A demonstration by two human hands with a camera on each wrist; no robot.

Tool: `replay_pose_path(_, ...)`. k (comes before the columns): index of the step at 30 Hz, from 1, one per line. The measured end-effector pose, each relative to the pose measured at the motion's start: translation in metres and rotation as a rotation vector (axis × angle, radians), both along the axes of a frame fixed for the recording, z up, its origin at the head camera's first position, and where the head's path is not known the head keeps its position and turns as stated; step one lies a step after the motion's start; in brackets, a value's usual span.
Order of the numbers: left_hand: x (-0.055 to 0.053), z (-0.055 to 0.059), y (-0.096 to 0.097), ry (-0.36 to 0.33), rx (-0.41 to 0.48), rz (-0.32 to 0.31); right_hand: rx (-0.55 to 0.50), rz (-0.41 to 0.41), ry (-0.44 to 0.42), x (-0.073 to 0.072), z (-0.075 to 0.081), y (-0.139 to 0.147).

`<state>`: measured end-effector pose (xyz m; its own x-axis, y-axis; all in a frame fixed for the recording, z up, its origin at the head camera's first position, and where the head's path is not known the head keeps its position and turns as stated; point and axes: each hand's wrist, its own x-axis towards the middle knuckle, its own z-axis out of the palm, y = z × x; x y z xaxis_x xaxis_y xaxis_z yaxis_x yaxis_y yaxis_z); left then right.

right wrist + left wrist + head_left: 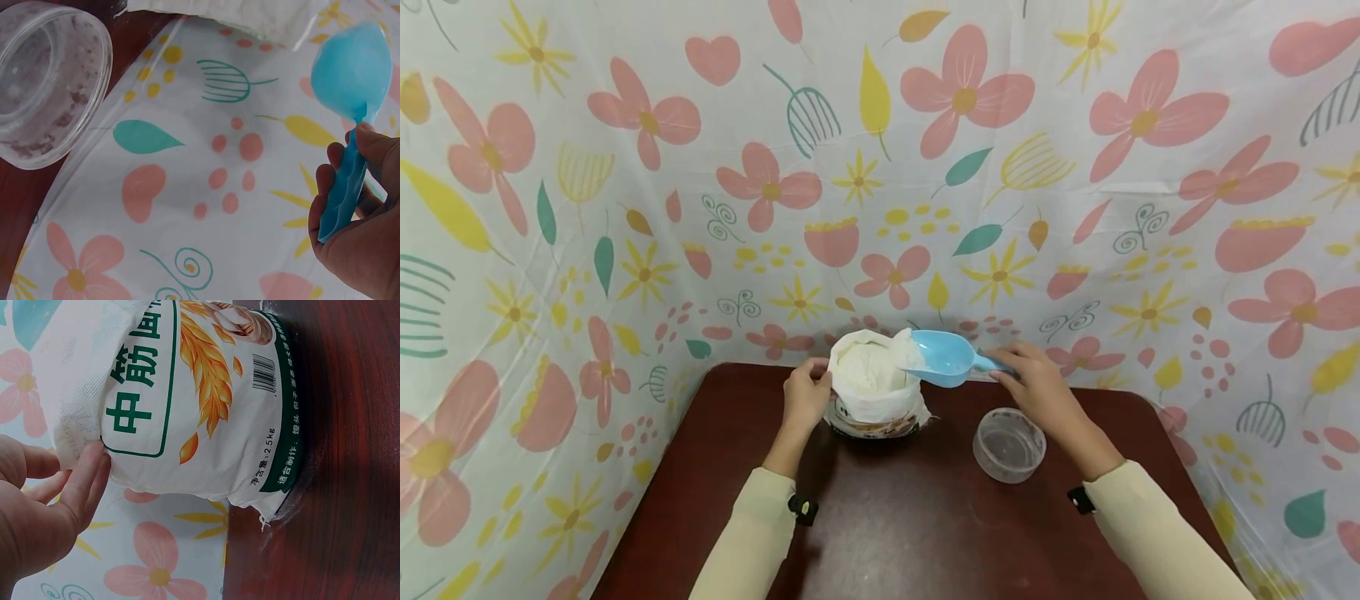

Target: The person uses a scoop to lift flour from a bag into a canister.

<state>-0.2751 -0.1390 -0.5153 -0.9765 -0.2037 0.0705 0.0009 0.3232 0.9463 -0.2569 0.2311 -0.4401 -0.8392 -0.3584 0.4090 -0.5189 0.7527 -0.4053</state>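
Note:
An opened flour bag (874,406) stands on the table, its top folded down and white flour (868,368) showing inside. My left hand (59,494) pinches the folded rim of the bag between thumb and fingers, at the bag's left side. In my right hand (1033,383) is the handle of a light blue scoop (947,357), held above the right side of the bag. White flour lies at the scoop's front end, over the rim. The right wrist view shows my fingers curled round the handle and the scoop's underside.
A round clear plastic tub (1010,446) with whitish residue inside stands right of the bag, below my right hand. The dark red-brown table (910,517) reaches back to a flower-patterned cloth (895,192) hanging behind and at both sides.

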Motion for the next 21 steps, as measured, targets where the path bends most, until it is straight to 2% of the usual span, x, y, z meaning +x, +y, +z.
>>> replay_pose_path(8, 0.002, -0.002, 0.0, 0.006, 0.001, 0.009, 0.001, -0.019, 0.07, 0.009, -0.002, 0.008)
replay_pose_path(16, 0.0, -0.001, 0.002, 0.008, 0.002, 0.009, -0.011, -0.054, 0.064, 0.019, -0.001, 0.02)
replay_pose_path(21, 0.0, 0.0, 0.002, 0.014, 0.0, 0.011, -0.004, -0.067, 0.115, 0.023, -0.003, 0.031)
